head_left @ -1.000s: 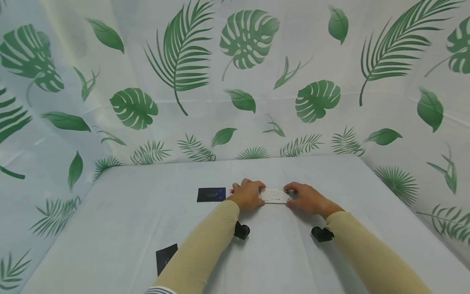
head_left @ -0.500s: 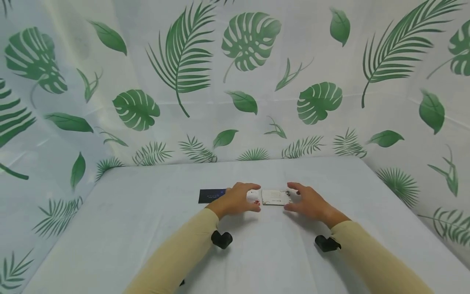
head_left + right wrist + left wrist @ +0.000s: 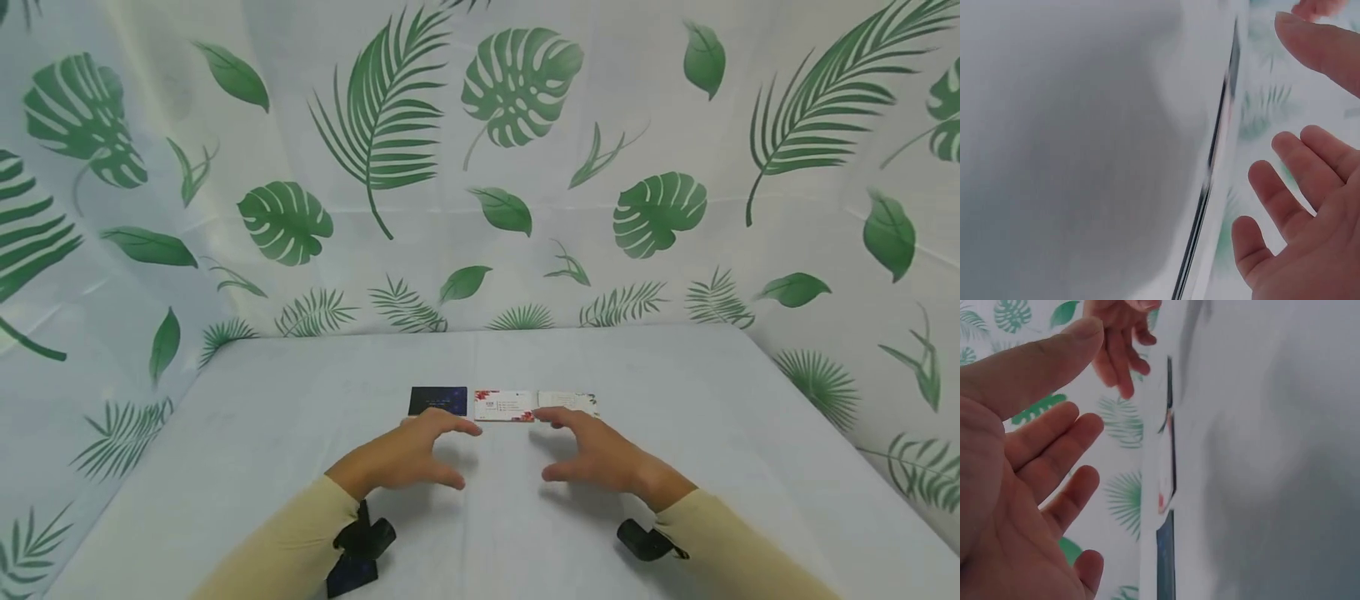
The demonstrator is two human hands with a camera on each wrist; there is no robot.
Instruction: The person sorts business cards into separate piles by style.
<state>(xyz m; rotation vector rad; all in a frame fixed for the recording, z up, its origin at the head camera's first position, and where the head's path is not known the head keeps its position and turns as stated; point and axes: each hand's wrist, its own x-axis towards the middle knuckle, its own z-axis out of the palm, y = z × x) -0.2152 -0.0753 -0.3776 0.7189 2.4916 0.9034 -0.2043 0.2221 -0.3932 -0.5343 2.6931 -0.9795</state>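
Three flat cards lie in a row across the table: a dark blue card point(image 3: 438, 400) at left, a white card with red flowers point(image 3: 504, 406) in the middle, and a pale card with dark corner decoration point(image 3: 567, 403) at right. My left hand point(image 3: 408, 454) hovers on the near side of the dark blue card, fingers spread, holding nothing. Also bare, the right hand point(image 3: 603, 454) is held in front of the pale card, its fingertips overlapping that card's near-left corner in the head view. Both wrist views show relaxed fingers point(image 3: 1054, 450) apart from the row of cards.
Nearer to me, another dark card point(image 3: 352, 575) lies partly hidden beneath the left sleeve and its black wrist camera point(image 3: 365, 537). A white cloth covers the table point(image 3: 675, 367). Behind it hangs a leaf-printed curtain point(image 3: 420, 250).
Both hands have let go of the pale card and drawn back toward me. The left hand has also moved left, uncovering the red-flowered card; the near dark card shows again.
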